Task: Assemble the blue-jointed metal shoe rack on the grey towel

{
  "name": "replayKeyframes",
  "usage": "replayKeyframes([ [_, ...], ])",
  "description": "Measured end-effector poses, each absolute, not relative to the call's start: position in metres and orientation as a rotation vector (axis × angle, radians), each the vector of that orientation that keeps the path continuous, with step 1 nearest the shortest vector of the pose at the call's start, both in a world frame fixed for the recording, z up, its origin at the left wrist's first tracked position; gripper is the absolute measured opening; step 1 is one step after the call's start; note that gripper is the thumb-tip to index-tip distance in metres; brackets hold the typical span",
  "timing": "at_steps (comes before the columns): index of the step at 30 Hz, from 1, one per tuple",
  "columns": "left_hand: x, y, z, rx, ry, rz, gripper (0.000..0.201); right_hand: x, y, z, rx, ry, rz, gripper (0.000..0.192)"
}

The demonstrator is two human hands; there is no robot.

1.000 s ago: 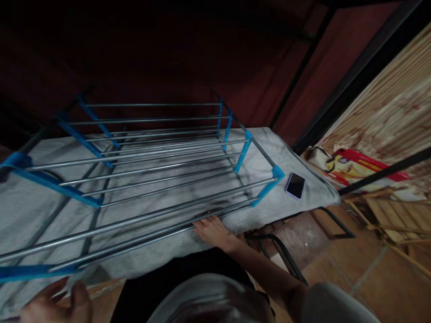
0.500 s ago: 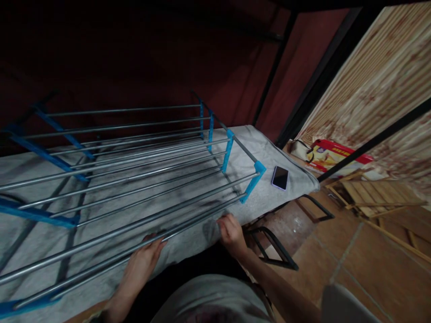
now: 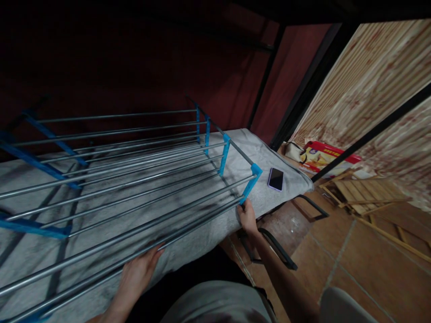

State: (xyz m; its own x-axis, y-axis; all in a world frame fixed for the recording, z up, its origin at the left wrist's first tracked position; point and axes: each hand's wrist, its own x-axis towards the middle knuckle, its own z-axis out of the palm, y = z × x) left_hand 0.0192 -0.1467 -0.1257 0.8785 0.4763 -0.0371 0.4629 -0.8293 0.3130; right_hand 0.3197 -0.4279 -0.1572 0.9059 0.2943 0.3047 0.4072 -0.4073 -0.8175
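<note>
A rack of grey metal rods with blue plastic brackets (image 3: 164, 216), like a clothes drying rack, lies across a pale grey cloth-covered surface (image 3: 198, 244). My left hand (image 3: 139, 271) is at its near side, fingers curled at the lowest front rods, which partly hide the fingertips. Further right, my right hand (image 3: 248, 217) has its fingers closed at the bottom end of the front right blue bracket (image 3: 249, 186), where the near rods end. The undersides of both hands are out of sight.
To the rack's right a phone (image 3: 275, 179) rests on the cloth. Black metal loops (image 3: 311, 206) jut out below the surface's edge. On the tiled floor are a folded wooden piece (image 3: 370, 197) and a red and yellow box (image 3: 332, 157). A black post (image 3: 377, 137) slants across the right side.
My right hand has moved right and slightly up, from the cloth's front edge to the lower end of the blue bracket. My left hand stays at the front rods. The view has shifted slightly.
</note>
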Motion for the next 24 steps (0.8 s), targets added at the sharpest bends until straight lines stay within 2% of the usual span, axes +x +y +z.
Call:
replayKeyframes([
  [3,0.019,-0.147,-0.123,2.742,0.687,-0.048,0.048,0.321,-0.43,-0.158,-2.033,-0.505,-0.156,0.021],
  [8,0.019,-0.148,-0.114,2.705,0.67,-0.02,0.045,0.322,-0.431,-0.158,-2.053,-0.515,-0.172,0.016],
  [24,0.016,-0.146,-0.113,2.709,0.641,-0.043,0.049,0.315,-0.434,-0.155,-2.137,-0.654,-0.161,0.019],
])
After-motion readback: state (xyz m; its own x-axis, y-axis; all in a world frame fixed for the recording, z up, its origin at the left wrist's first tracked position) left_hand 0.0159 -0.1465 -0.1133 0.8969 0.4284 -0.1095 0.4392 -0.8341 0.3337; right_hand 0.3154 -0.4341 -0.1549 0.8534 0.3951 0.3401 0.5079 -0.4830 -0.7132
